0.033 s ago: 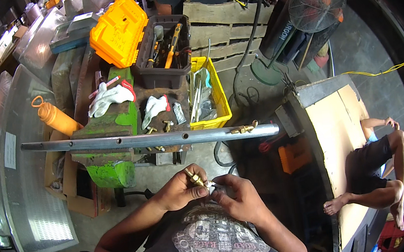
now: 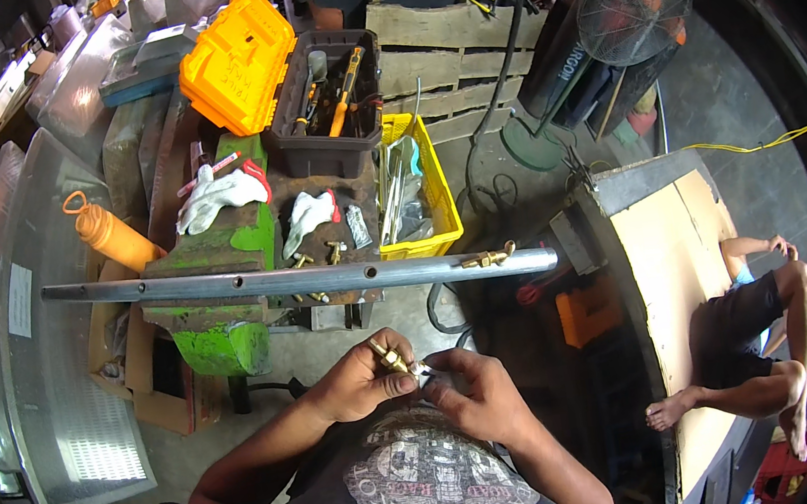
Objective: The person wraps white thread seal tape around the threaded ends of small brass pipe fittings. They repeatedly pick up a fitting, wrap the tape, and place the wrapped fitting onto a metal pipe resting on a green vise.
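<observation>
My left hand [image 2: 363, 376] is closed around a brass fitting [image 2: 388, 357], held close to my chest. At the fitting's lower right end there is a bit of white thread tape [image 2: 421, 369], pinched by the fingers of my right hand [image 2: 471, 393]; the fingers partly hide it. Beyond my hands a long metal tube [image 2: 306, 280] with holes in its side lies across a green vise [image 2: 224, 345]. Another brass fitting [image 2: 488, 258] sits near the tube's right end. More small brass fittings [image 2: 335, 252] lie on the bench behind the tube.
White gloves [image 2: 224, 197] with red cuffs and an orange bottle [image 2: 115, 237] are beyond the tube. Farther back stand an open toolbox [image 2: 325, 146] and a yellow basket [image 2: 446, 186]. At right, a person [image 2: 751, 330] lies on a cardboard-topped table [image 2: 670, 249]; a fan [image 2: 633, 7] stands behind.
The fingers of my right hand have shifted very slightly at the fitting's end, and a little less white shows there. Everything else looks the same.
</observation>
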Available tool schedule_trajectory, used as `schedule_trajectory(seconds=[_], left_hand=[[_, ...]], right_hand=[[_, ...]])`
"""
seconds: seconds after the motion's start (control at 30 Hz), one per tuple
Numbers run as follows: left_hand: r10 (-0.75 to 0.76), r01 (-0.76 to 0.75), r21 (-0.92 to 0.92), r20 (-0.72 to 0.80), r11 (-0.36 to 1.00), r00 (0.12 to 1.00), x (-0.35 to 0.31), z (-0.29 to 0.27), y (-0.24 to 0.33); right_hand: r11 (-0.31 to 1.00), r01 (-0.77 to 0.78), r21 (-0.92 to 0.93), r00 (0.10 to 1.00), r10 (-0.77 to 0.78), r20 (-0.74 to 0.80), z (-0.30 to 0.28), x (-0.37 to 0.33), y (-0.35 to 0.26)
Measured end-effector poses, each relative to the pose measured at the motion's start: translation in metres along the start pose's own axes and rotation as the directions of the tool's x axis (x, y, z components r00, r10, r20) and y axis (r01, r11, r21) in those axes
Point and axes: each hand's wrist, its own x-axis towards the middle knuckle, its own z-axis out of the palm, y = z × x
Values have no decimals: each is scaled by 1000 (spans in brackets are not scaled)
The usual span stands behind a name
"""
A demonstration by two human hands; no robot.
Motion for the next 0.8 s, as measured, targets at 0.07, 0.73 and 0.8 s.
schedule_trajectory(seconds=[0.07,0.73,0.8], left_hand=[[57,-53,192,-16,980,998,-1,-2,-4],[251,131,632,-479,764,841,10,-34,-71],[189,333,628,-617,703,764,5,-82,-92]], right_hand=[[998,-55,19,998,54,34,-2,1,3],[999,-33,13,994,31,109,17,13,30],[942,303,-142,952,-295,79,22,9,27]])
